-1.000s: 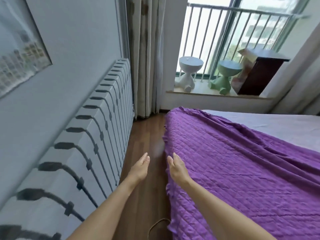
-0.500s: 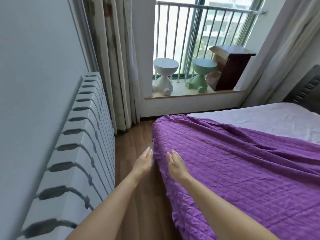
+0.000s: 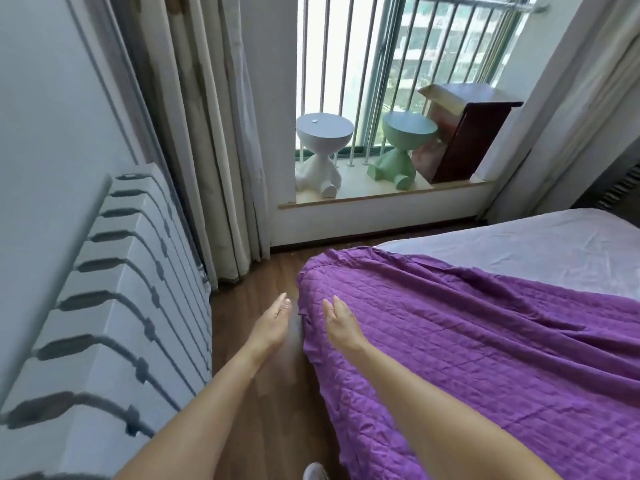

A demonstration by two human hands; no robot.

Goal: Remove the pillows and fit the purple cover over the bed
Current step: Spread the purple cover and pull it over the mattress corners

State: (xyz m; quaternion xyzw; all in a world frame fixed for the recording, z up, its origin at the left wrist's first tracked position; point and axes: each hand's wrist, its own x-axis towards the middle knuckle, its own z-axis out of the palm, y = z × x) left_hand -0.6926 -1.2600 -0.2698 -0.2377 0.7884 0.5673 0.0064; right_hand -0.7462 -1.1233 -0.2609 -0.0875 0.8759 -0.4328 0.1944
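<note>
The view has swung further toward the window (image 3: 398, 64) since half a second ago, and the far corner of the purple cover (image 3: 485, 358) is closer in front of me now. Both arms are stretched out ahead. The left hand (image 3: 273, 323) is over the wooden floor (image 3: 256, 289), in the gap between radiator (image 3: 121, 306) and bed (image 3: 554, 247), fingers straight and together, holding nothing. The right hand (image 3: 341, 323) is out over the cover just short of that corner, also flat, fingers together, gripping nothing. I can't tell whether it brushes the cloth. I read the two hands as bracketing the cover's hanging edge, ready to take the corner from both sides. The cover lies rumpled across the near part of the bed and droops over the side, while the pale sheet beyond is bare, so the far end isn't fitted yet. I see no pillows from here. Next, I'd say, pinch that corner and draw it toward the window end, minding the tight gap by the radiator.
</note>
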